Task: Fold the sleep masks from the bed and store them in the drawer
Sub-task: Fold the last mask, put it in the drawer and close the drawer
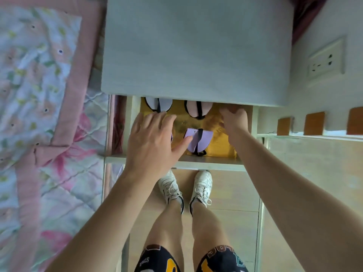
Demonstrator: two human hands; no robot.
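The drawer (208, 161) stands pulled out under the grey nightstand top, showing its gold lining. Three folded sleep masks with black straps lie inside: a pale one (164, 104) at the back left, a pink one (193, 110) at the back middle, and a lilac one (204, 141) near the front. My left hand (153, 140) is spread flat over the drawer's left part, its thumb touching the lilac mask. A thin purple edge (172, 137) shows under its palm. My right hand (234, 118) reaches into the back right corner, fingers curled down and partly hidden.
The grey nightstand top (196, 50) overhangs the back of the drawer. A bed with a pink floral quilt (43, 95) lies to the left. A wall socket (325, 59) sits on the right. My legs and white shoes (185, 189) stand on the floor just before the drawer.
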